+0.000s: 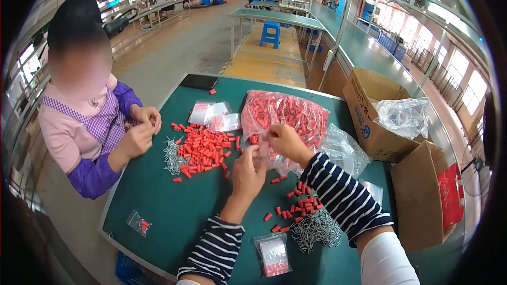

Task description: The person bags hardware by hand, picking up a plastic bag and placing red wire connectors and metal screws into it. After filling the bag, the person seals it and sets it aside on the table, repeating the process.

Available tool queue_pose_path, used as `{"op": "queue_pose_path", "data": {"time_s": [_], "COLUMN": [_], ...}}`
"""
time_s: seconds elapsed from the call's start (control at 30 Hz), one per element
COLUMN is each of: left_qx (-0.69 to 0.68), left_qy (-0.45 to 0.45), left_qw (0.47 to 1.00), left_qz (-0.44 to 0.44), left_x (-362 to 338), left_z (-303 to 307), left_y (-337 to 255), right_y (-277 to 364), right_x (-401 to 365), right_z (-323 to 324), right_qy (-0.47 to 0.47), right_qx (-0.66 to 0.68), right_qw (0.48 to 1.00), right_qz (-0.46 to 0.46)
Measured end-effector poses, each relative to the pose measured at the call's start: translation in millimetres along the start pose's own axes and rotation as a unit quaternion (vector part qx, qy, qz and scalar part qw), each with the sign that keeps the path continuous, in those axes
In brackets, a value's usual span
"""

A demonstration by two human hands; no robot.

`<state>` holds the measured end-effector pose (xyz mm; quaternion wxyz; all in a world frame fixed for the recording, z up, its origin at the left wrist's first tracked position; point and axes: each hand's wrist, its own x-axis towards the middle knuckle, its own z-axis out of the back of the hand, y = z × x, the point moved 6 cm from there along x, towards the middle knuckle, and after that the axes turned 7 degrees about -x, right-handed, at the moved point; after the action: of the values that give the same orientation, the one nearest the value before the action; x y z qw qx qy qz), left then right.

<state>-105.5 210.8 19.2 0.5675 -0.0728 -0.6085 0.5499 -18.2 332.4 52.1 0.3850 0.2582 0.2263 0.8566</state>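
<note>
Both hands meet at the near edge of a large clear bag [296,108] full of red plastic caps. My left hand [249,173] is closed, its fingertips pinching a small clear plastic bag [263,145]. On the other side of that small bag, the fingers of my right hand [288,141] are bent and closed at its upper part. Loose red caps [299,205] and a heap of silver screws [317,230] lie on the green table below my right forearm. A stack of small zip bags [273,255] rests near my left sleeve.
Across the left corner, a person [87,111] works with both hands raised beside a pile of red caps [203,148] and screws [173,157]. More zip bags [214,115] and a filled bag [139,223] lie there. Cardboard boxes [377,113] stand right, near crumpled plastic [340,150].
</note>
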Motion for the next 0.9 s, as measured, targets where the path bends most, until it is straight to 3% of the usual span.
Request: {"op": "queue_pose_path", "data": {"time_s": [0.07,0.1,0.2,0.23,0.37,0.43,0.5,0.6,0.67,0.7,0.77,0.87,0.9], "left_qx": [0.014,0.039,0.119,0.111,0.096,0.091,0.080,0.067,0.057,0.051,0.055,0.055,0.052], "left_qy": [0.045,0.018,0.028,0.025,0.024,0.030,0.038,0.037,0.038,0.039,0.050,0.073,0.080], "left_qw": [0.998,0.999,0.993,0.993,0.992,0.991,0.988,0.989,0.988,0.988,0.987,0.986,0.985], "left_qz": [0.028,0.024,0.008,-0.014,-0.072,-0.096,-0.124,-0.130,-0.136,-0.139,-0.142,-0.140,-0.141], "left_x": [8,9,6,7,8,9,7,7,7,7,6,3,1], "left_z": [-5,-6,-12,-12,-9,-9,-9,-7,-3,-2,0,0,-1], "left_y": [17,12,23,22,18,16,11,16,17,17,16,14,13], "right_y": [-5,-5,-9,-7,-44,-103,-91,-131,-194,-175,-67,-32,-21], "right_x": [4,5,10,11,31,60,63,92,123,119,75,68,67], "right_z": [-10,-15,-21,-24,-65,-95,-92,-109,-138,-126,-54,-36,-35], "right_qy": [-0.023,-0.026,-0.097,-0.096,-0.044,-0.076,-0.064,-0.050,-0.148,-0.143,-0.122,-0.166,-0.140], "right_qx": [-0.043,-0.050,0.026,0.018,0.210,0.275,0.320,0.203,0.086,0.041,0.058,-0.165,-0.223], "right_qw": [0.998,0.997,0.990,0.984,0.925,0.911,0.902,0.936,0.979,0.985,0.947,0.965,0.963], "right_qz": [-0.026,-0.056,-0.095,-0.150,-0.312,-0.298,-0.284,-0.283,-0.107,-0.082,-0.291,-0.120,-0.058]}}
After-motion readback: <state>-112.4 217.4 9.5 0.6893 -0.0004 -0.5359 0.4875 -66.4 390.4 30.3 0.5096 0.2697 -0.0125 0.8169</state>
